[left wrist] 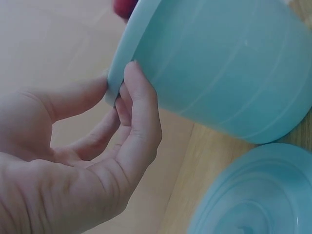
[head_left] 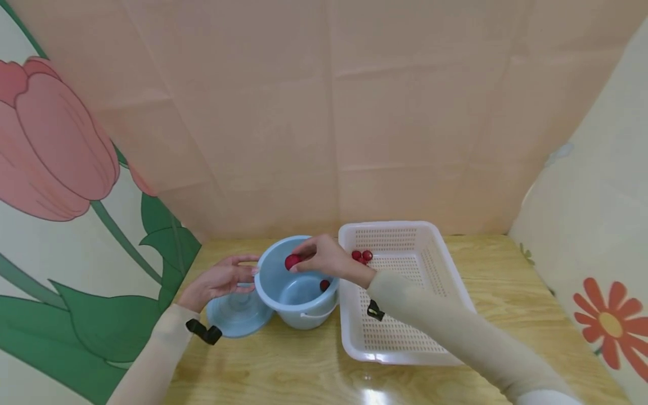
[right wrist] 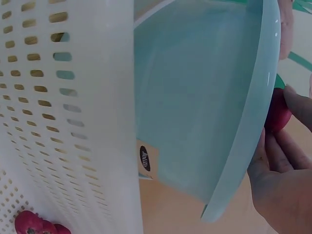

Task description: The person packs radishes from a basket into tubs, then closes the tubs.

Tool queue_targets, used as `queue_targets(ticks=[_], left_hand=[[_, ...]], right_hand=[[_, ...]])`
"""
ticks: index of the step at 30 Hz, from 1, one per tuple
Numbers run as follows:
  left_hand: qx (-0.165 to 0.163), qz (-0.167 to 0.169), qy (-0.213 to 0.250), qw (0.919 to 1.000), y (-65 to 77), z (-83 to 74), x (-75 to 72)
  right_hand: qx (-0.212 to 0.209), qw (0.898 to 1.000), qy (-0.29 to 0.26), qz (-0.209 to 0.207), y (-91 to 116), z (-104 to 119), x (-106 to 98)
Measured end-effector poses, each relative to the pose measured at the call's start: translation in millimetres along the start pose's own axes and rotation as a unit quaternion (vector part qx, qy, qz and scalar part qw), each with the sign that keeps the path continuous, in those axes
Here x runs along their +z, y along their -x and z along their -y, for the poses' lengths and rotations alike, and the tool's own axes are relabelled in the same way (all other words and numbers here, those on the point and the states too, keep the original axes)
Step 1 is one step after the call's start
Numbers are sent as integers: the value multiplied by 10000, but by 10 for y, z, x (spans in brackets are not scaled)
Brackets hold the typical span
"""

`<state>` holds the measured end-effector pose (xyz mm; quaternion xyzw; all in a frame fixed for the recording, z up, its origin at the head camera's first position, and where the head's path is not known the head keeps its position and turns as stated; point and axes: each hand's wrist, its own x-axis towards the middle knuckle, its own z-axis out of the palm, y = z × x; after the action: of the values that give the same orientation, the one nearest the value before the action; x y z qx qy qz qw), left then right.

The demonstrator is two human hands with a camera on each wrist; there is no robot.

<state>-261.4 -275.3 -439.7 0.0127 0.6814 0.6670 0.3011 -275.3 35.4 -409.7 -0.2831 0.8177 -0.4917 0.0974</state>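
A light blue bucket (head_left: 296,289) with a handle stands on the table, one dark red fruit (head_left: 324,286) inside it. My left hand (head_left: 228,279) pinches its rim at the left, thumb and fingers on either side of the edge, as the left wrist view shows. Over the bucket's opening my right hand (head_left: 329,260) holds a small round red fruit (head_left: 292,261) between thumb and fingertips. The right wrist view has this fruit just beyond the rim. Several more red fruits (right wrist: 29,223) lie in the white perforated basket (head_left: 349,337) to the right.
A round light blue lid (head_left: 238,318) lies on the wooden table (head_left: 273,371), left of the bucket and partly behind it. The basket stands close against the bucket's right side. Behind the table rises a beige-covered wall (head_left: 263,124), with printed panels at both sides.
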Motion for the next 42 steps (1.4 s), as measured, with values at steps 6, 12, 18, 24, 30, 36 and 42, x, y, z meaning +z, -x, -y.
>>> queue_targets(ticks=[6, 12, 18, 24, 30, 36, 42], left_hand=[[-92, -106, -195, 9997, 32, -47, 23], [-121, -239, -335, 9991, 5, -84, 49], [-153, -254, -305, 9991, -13, -83, 59], [-88, -231, -324, 9992, 17, -68, 43], [-16, -207, -471, 9987, 7, -34, 29], [54, -130, -511, 9986, 10, -22, 28], [90, -77, -465, 9988, 33, -24, 17]], right_hand=[[30, 9999, 152, 39, -49, 82, 35], [176, 9997, 170, 27, -113, 82, 82], [186, 9997, 129, -14, -156, 54, 165], [297, 9995, 75, 34, -172, 69, 178], [321, 9994, -90, -29, -104, 65, -26], [326, 9979, 133, -550, 106, -125, -352], [275, 9875, 389, -1502, 340, -511, -572]])
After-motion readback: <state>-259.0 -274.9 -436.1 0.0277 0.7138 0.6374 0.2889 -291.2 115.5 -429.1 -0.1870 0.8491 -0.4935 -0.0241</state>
